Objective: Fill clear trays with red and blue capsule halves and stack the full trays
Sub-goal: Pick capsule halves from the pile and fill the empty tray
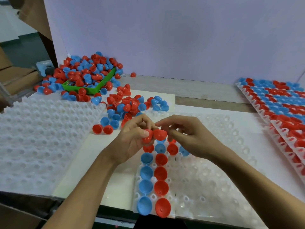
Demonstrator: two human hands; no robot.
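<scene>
Loose capsule halves [132,103] and a green box [92,86] crowd the desk [206,95] behind both grips, left hand [132,139] and right hand [188,136] each pinching a red half [159,134], hiding tray [206,179] cells beneath.

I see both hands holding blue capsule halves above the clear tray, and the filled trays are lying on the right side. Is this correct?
Not quite: in the head view the left hand and right hand hold red capsule halves, not blue ones. They are above the clear tray, and the filled trays do lie on the right side.
</scene>
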